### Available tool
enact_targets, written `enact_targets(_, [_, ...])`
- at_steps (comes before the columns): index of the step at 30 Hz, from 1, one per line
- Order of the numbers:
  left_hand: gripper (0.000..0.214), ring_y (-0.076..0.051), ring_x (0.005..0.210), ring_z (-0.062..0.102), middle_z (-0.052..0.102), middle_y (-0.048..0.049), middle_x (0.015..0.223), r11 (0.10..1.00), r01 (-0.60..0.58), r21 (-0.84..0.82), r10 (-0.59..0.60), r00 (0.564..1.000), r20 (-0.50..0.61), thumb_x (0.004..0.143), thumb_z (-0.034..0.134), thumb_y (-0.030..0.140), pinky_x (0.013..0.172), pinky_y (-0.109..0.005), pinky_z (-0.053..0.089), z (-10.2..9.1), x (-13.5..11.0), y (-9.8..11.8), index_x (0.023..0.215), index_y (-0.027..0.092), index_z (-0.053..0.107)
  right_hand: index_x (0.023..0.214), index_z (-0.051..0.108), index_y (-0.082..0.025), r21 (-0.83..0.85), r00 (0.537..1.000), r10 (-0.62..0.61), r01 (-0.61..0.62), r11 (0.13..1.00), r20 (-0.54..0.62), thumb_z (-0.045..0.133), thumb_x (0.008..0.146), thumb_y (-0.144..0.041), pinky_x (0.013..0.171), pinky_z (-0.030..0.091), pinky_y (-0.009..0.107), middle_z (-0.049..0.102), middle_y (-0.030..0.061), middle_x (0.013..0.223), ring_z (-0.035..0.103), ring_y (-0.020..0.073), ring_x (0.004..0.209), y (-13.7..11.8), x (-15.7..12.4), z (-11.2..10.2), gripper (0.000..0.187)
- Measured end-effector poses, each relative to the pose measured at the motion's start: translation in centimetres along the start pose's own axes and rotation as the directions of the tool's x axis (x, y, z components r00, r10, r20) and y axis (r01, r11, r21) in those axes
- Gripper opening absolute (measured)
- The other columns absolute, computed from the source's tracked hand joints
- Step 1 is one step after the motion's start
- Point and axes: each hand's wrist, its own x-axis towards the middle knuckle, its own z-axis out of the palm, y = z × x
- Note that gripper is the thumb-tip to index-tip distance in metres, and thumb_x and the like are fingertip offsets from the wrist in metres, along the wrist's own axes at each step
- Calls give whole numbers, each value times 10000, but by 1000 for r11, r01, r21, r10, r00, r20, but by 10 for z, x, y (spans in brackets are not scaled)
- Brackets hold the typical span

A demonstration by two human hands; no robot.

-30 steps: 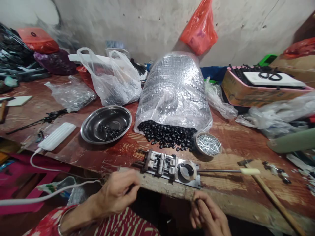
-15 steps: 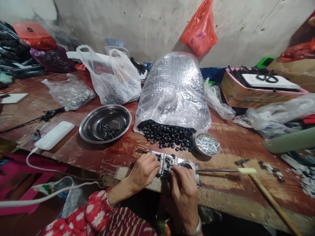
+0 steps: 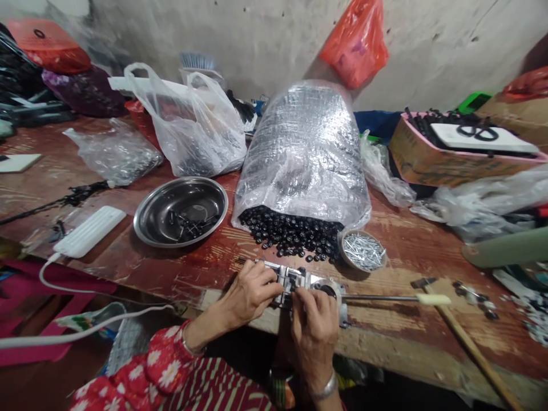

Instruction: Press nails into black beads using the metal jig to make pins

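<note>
Nearest, the person's left hand (image 3: 252, 290) and right hand (image 3: 315, 319) are both at a metal jig (image 3: 293, 274) lying near the front edge of the wooden surface (image 3: 406, 237). The left hand's fingers curl over its left part; the right hand's are bunched together near its middle. Whether either pinches a small piece cannot be told, as the fingers hide it. A thin rod (image 3: 381, 298) with a pale handle extends from the jig's right end toward a hammer (image 3: 466, 339). Just beyond, black pieces (image 3: 295, 235) spill from a silvery sack (image 3: 306, 154), beside a small bowl (image 3: 363, 270) of nails (image 3: 363, 251). Farther back, a red bag (image 3: 357, 45) hangs against the wall (image 3: 265, 40).
</note>
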Motion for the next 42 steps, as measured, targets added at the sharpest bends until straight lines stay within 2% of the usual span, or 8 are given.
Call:
enact_targets(9, [158,-210,883,501,664,-53,924,1000,11,0,-11,999,-38,975,585,177,769,-369,316,-3,-1,4,1081,208,697,1151,672,-234,-66,1000,-20,19,998,-22,669,952,-216,792,446,404,594,70,918,513,242,865,6,-8,2,200])
enact_targets(15, [111,-209,878,527,704,-60,952,992,91,-85,-96,994,-58,979,575,195,781,-376,325,-3,-3,9,1031,185,673,1298,637,-245,110,1000,-15,16,994,-13,635,961,-155,836,489,418,623,80,1022,567,240,944,9,-12,-3,349])
enact_targets(18, [101,-218,909,535,713,-63,996,989,106,-106,-113,991,-70,968,596,200,807,-384,332,-3,-5,10,1039,185,666,1323,628,-225,181,1000,-18,20,983,-13,621,968,-136,876,508,418,636,96,1089,591,239,1011,17,-10,-18,366])
enact_targets(24, [118,-207,882,512,707,-54,967,991,78,-111,-90,990,-109,953,595,148,789,-380,313,1,-3,8,1010,193,688,1159,697,-207,26,987,52,-48,998,-152,649,961,-170,883,496,440,684,92,1029,624,249,958,62,2,-65,207])
enact_targets(28, [106,-202,854,493,688,-46,902,992,75,-105,-85,991,-99,957,595,155,770,-381,296,2,0,7,961,194,693,1117,699,-197,-15,980,43,-46,999,-192,647,963,-173,889,488,441,684,91,994,626,246,931,72,4,-78,165])
enact_targets(31, [98,-208,857,482,669,-42,876,994,74,-81,-81,993,-81,957,603,164,768,-387,290,2,2,9,948,200,693,1142,688,-209,29,989,4,0,1000,-145,664,949,-166,865,483,424,668,84,999,610,240,928,53,3,-69,199])
enact_targets(35, [115,-209,852,482,655,-39,861,994,99,-49,-101,994,-47,967,596,168,766,-394,292,0,6,12,939,211,699,1217,676,-207,85,995,-96,97,992,-27,631,953,-122,858,480,409,641,86,1035,564,236,975,18,3,-40,281])
enact_targets(42, [119,-217,873,510,673,-37,859,989,125,-84,-126,992,-14,972,591,164,789,-408,319,-3,10,13,908,197,686,1256,696,-219,-59,985,-165,168,984,58,471,1015,-133,938,416,513,675,114,1191,538,300,1113,-1,0,-4,341])
